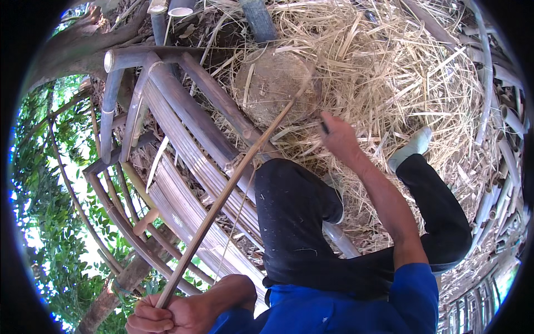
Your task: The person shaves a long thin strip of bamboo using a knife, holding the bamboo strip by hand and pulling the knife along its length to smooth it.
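Note:
My left hand (pixel 172 314), at the lower left, is closed around the near end of a long, narrow bamboo strip (pixel 222 197). The strip slants up and to the right, its blurred far end over a round wooden chopping block (pixel 272 89). Just right of the block, my right hand (pixel 338 138) is closed on the dark handle of what looks like a knife (pixel 324 126). Its blade seems to point away along the block's right side and is hard to make out.
A bamboo bench (pixel 183 117) with slats stands left of my legs. Pale shavings (pixel 384 72) cover the ground around the block. My bent knee (pixel 289 189) is close to the strip. Bamboo poles (pixel 506 161) lie along the right, and a bamboo post (pixel 259 22) stands beyond the block.

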